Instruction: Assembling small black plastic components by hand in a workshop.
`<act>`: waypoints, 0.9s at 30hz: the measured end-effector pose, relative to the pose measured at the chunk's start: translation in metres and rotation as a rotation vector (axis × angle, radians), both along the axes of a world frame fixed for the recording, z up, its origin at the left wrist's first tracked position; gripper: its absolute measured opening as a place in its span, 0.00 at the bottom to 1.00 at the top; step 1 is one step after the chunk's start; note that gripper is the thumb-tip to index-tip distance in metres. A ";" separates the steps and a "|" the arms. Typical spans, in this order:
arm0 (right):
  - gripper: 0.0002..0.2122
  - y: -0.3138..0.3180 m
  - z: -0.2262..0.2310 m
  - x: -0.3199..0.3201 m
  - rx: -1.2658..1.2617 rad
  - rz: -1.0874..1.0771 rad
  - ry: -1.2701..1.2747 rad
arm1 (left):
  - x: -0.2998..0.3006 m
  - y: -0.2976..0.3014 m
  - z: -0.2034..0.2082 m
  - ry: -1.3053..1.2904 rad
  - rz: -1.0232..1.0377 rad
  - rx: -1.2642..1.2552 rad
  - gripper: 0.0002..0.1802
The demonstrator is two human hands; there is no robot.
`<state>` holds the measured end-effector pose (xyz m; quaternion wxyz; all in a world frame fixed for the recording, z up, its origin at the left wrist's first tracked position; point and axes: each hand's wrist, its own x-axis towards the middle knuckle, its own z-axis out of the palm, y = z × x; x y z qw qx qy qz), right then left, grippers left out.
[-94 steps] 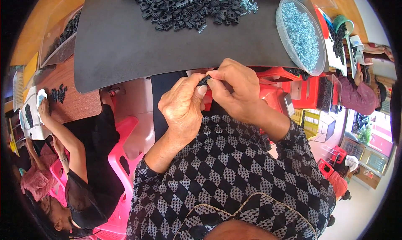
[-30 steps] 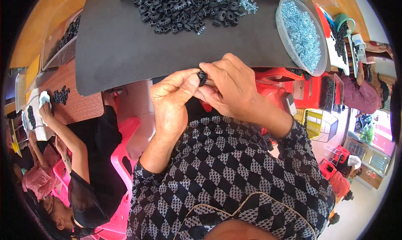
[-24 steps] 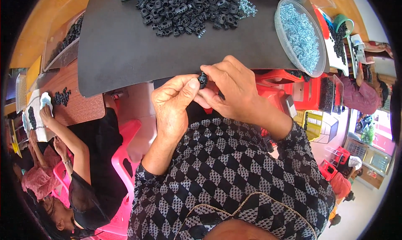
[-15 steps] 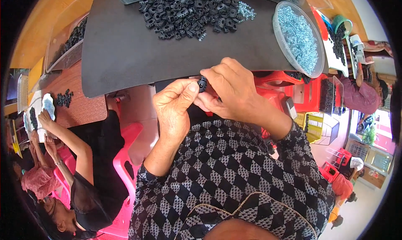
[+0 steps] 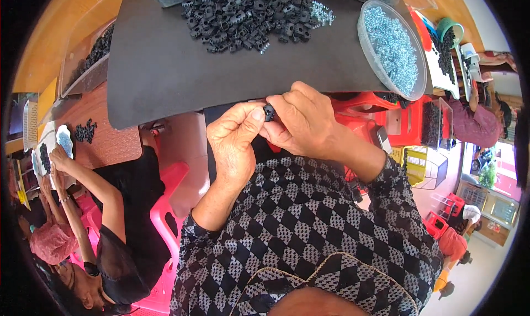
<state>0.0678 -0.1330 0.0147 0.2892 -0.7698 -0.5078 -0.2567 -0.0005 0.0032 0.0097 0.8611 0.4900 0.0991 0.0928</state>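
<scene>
Just off the near edge of the dark table (image 5: 165, 67), my two hands meet in front of my chest. My left hand (image 5: 233, 139) pinches a small black plastic cord lock (image 5: 269, 113) between thumb and fingers. On its other side, the fingers of my right hand (image 5: 306, 120) are closed against the same piece and partly cover it. Beyond my hands lies a heap of black cord lock parts (image 5: 243, 20). A few loose metal springs (image 5: 321, 13) lie at its right side. More small springs (image 5: 389, 48) fill a round clear tub to the right.
Clear plastic bins stand along the far table edge. On the left, a co-worker's hand (image 5: 59, 157) is over a brown table (image 5: 116, 142) with small black parts (image 5: 85, 131). Pink chairs (image 5: 165, 211) stand there; red stools (image 5: 408, 125) and a yellow crate (image 5: 415, 164) are at right.
Both my hands have shifted slightly right and down, still around the cord lock. My right fingers have curled in closer. The co-worker's second hand has moved up toward the white tray.
</scene>
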 end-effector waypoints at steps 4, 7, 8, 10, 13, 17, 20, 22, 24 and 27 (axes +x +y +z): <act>0.22 -0.002 0.005 0.008 -0.013 0.013 0.039 | 0.000 0.003 0.007 0.027 -0.010 0.266 0.12; 0.23 -0.012 0.022 0.021 -0.064 -0.057 0.046 | 0.009 0.010 0.002 -0.126 0.162 0.724 0.10; 0.23 -0.016 0.029 0.027 -0.051 -0.120 0.040 | 0.015 0.011 0.004 -0.158 0.233 0.828 0.08; 0.23 -0.027 0.038 0.048 -0.008 -0.190 -0.015 | 0.030 0.018 0.004 -0.261 0.256 1.025 0.09; 0.20 -0.041 0.062 0.075 0.022 -0.338 0.022 | 0.044 0.027 0.010 -0.370 0.333 1.244 0.15; 0.17 -0.061 0.082 0.122 0.108 -0.440 0.122 | 0.060 0.031 0.012 -0.348 0.339 1.345 0.16; 0.15 -0.063 0.100 0.154 0.188 -0.478 0.096 | 0.072 0.029 0.014 -0.383 0.309 1.471 0.15; 0.19 -0.055 0.115 0.157 0.175 -0.597 0.187 | 0.074 0.034 0.009 -0.346 0.230 1.628 0.15; 0.16 -0.069 0.114 0.190 0.159 -0.538 0.004 | 0.078 0.033 0.012 -0.377 0.236 1.596 0.15; 0.11 -0.061 0.114 0.223 0.151 -0.629 -0.015 | 0.087 0.025 0.015 -0.481 0.279 1.601 0.15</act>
